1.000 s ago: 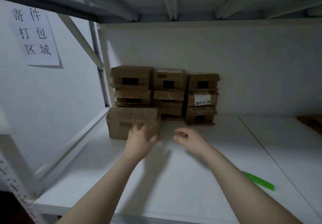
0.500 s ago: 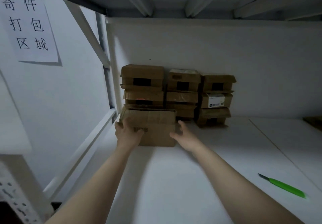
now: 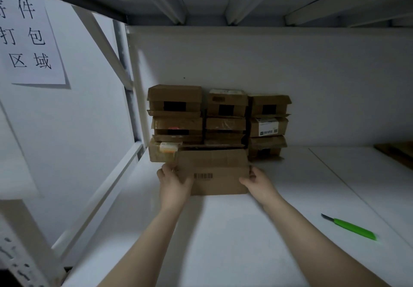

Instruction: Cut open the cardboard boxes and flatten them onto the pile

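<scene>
On white shelf (image 3: 223,230), stacked boxes (image 3: 219,121) against wall, green knife (image 3: 350,227) right

Nine stacked boxes (image 3: 174,99), one held box (image 3: 214,170) — one knife (image 3: 350,227), one sign (image 3: 29,40)

Parcel packing storeroom. White metal shelf rack (image 3: 138,108), stacked cardboard boxes (image 3: 225,108) against back wall (image 3: 312,74), shipping label (image 3: 268,127) on one, paper sign (image 3: 29,40) in Chinese naming mailing and packing area, green cutter (image 3: 353,228) on shelf.
</scene>
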